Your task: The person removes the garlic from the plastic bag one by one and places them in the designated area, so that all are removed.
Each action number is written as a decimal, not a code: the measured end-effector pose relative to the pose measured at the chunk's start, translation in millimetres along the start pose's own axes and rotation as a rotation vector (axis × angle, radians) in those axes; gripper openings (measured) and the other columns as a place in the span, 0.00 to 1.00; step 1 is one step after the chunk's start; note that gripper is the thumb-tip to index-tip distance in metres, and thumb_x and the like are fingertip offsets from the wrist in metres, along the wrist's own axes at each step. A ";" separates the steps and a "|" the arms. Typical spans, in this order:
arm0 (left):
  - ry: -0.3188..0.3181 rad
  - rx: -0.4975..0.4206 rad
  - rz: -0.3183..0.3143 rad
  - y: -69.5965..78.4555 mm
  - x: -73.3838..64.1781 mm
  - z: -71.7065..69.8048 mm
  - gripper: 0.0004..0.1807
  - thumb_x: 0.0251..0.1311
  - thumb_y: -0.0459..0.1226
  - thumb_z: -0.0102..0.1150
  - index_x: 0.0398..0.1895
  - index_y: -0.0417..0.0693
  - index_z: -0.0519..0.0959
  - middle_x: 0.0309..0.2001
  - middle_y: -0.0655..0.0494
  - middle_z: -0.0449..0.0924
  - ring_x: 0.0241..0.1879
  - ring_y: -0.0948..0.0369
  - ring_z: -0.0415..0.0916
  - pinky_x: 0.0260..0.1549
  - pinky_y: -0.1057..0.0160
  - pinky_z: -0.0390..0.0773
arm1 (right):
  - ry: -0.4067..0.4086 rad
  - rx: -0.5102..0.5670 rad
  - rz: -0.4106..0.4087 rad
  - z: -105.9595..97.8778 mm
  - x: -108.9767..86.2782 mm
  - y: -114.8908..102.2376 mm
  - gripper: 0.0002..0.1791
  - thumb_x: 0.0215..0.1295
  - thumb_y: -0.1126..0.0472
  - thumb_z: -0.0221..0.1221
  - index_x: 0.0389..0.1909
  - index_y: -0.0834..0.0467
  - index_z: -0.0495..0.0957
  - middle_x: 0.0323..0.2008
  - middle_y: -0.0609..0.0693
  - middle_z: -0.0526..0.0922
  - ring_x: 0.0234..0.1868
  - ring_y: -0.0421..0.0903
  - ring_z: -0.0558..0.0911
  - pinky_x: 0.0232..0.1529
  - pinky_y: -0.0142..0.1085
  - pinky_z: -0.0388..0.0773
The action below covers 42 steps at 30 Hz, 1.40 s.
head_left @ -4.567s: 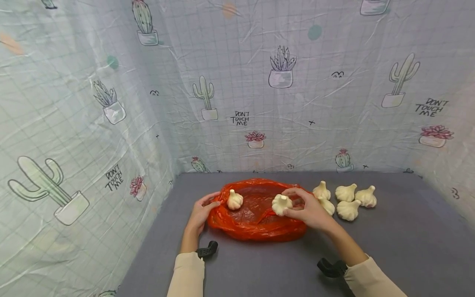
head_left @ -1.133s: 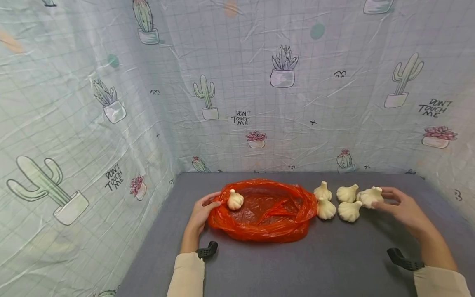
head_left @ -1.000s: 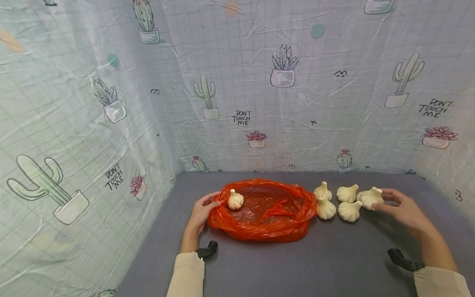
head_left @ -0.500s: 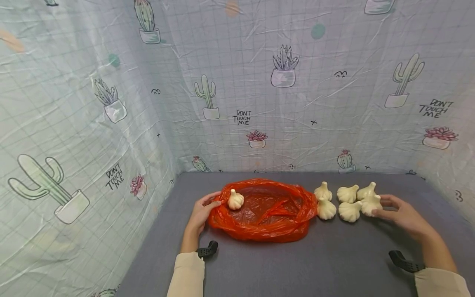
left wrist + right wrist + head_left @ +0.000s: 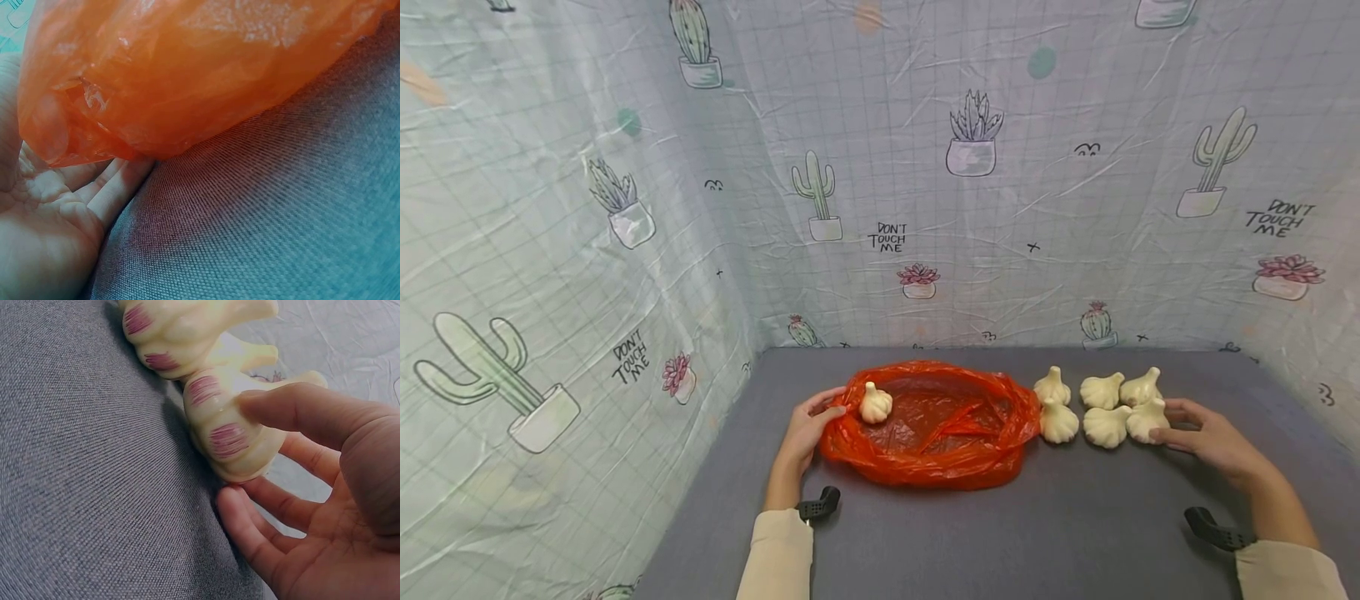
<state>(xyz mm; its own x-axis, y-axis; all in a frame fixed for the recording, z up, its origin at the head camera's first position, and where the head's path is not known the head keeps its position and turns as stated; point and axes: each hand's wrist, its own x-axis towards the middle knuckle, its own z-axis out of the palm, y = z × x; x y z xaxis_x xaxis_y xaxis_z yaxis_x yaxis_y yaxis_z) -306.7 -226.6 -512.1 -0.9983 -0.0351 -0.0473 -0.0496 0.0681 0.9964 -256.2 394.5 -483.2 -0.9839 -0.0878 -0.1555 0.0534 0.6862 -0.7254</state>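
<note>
An open red plastic bag (image 5: 925, 475) lies on the table with its rim rolled down; one garlic bulb (image 5: 876, 403) sits inside at its left. My left hand (image 5: 802, 429) holds the bag's left edge, thumb over the rim and fingers against the outside. In the left wrist view its fingertips go out of sight behind the orange-looking plastic. To the right of the bag, my right hand (image 5: 1210, 437) grips the front-right garlic bulb (image 5: 1147, 421) between thumb and fingers. That bulb, with purple streaks in the right wrist view, stands against its neighbours.
Several more garlic bulbs (image 5: 1105, 427) stand in two short rows beside the bag's right edge. A grey cloth-covered table (image 5: 925, 542) lies under everything. Behind and to the left hangs a cactus-print curtain (image 5: 880, 167).
My right hand has carried a garlic bulb from above the bag to the right-hand group, then brought it forward into the front row and slightly left. My left hand has stayed on the bag.
</note>
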 end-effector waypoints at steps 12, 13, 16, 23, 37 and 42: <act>-0.009 -0.002 -0.014 0.1 0.4 -0.1 0.23 0.64 0.37 0.67 0.63 0.50 0.81 0.63 0.46 0.80 0.56 0.55 0.79 0.52 0.59 0.82 | -0.030 0.039 0.021 -1.0 1.6 2.6 0.49 0.74 0.48 0.59 0.74 0.79 0.45 0.68 0.83 0.58 0.63 0.76 0.70 0.49 0.45 0.84; -0.009 -0.002 -0.015 0.0 0.4 -0.1 0.23 0.64 0.37 0.67 0.63 0.50 0.81 0.63 0.46 0.80 0.56 0.55 0.80 0.51 0.59 0.82 | -0.035 0.040 0.024 -1.3 1.4 2.9 0.50 0.74 0.48 0.59 0.74 0.79 0.44 0.68 0.83 0.58 0.63 0.76 0.70 0.49 0.46 0.84; -0.013 -0.005 -0.019 -0.2 0.5 0.1 0.23 0.64 0.37 0.67 0.63 0.51 0.81 0.63 0.46 0.80 0.56 0.55 0.80 0.51 0.60 0.82 | -0.048 0.042 0.039 -1.8 1.2 4.5 0.50 0.74 0.47 0.59 0.74 0.79 0.44 0.69 0.83 0.57 0.64 0.75 0.70 0.51 0.47 0.83; -0.014 -0.006 -0.006 0.7 -0.3 -0.5 0.23 0.63 0.37 0.67 0.62 0.50 0.82 0.64 0.47 0.80 0.56 0.57 0.79 0.51 0.62 0.81 | -0.052 0.062 0.052 -0.8 3.8 7.1 0.51 0.74 0.47 0.59 0.75 0.78 0.43 0.69 0.83 0.56 0.62 0.71 0.74 0.49 0.41 0.84; -0.004 0.005 -0.005 1.5 -1.4 0.7 0.24 0.65 0.36 0.65 0.65 0.48 0.80 0.66 0.45 0.78 0.56 0.57 0.79 0.50 0.62 0.81 | -0.014 0.047 -0.030 -9.0 -4.6 -11.6 0.41 0.77 0.47 0.55 0.74 0.72 0.54 0.69 0.80 0.59 0.58 0.60 0.79 0.50 0.52 0.81; -0.004 0.002 -0.004 1.7 -2.3 1.3 0.24 0.66 0.37 0.65 0.65 0.48 0.79 0.66 0.44 0.77 0.56 0.57 0.79 0.50 0.61 0.82 | 0.003 0.009 -0.039 -14.5 -6.9 -30.6 0.43 0.76 0.46 0.55 0.75 0.72 0.52 0.70 0.81 0.57 0.66 0.79 0.63 0.51 0.61 0.76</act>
<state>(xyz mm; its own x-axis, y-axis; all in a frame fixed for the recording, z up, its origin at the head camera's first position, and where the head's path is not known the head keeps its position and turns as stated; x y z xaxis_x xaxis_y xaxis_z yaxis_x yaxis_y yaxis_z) -304.5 -225.1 -510.3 -0.9982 -0.0312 -0.0519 -0.0540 0.0702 0.9961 -253.5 384.6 -450.3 -0.9858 -0.1120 -0.1249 0.0165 0.6758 -0.7369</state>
